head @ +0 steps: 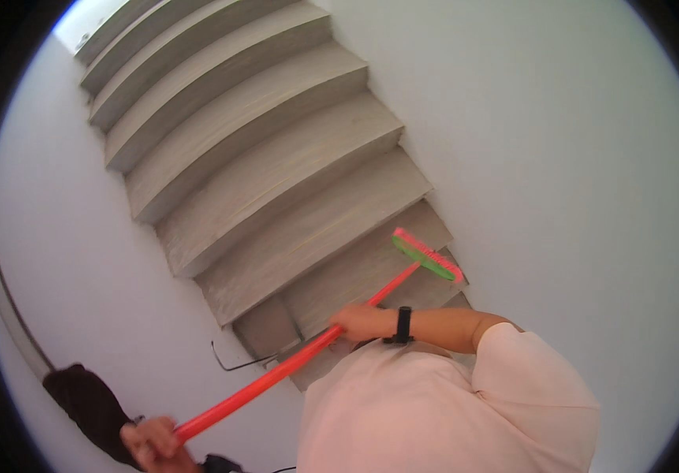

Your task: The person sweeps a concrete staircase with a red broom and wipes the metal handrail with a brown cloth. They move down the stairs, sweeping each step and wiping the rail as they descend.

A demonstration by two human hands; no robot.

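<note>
A broom with a red handle [256, 384] runs diagonally across the lower middle of the head view. Its green head [422, 257] with pink bristles is over a lower stair tread near the right wall. At the handle's end, lower left, my left hand [153, 440] is closed around it, slightly blurred. Farther along the shaft, my right hand [357, 322] grips it, a black band on that wrist. Whether the bristles touch the tread or wall cannot be told.
Grey concrete stairs [292, 177] rise to the upper left between white walls [523, 148]. A thin black cable [227, 369] sticks out by the lower left steps. A dark cloth-like thing [88, 408] lies along a rail [14, 319] at the left.
</note>
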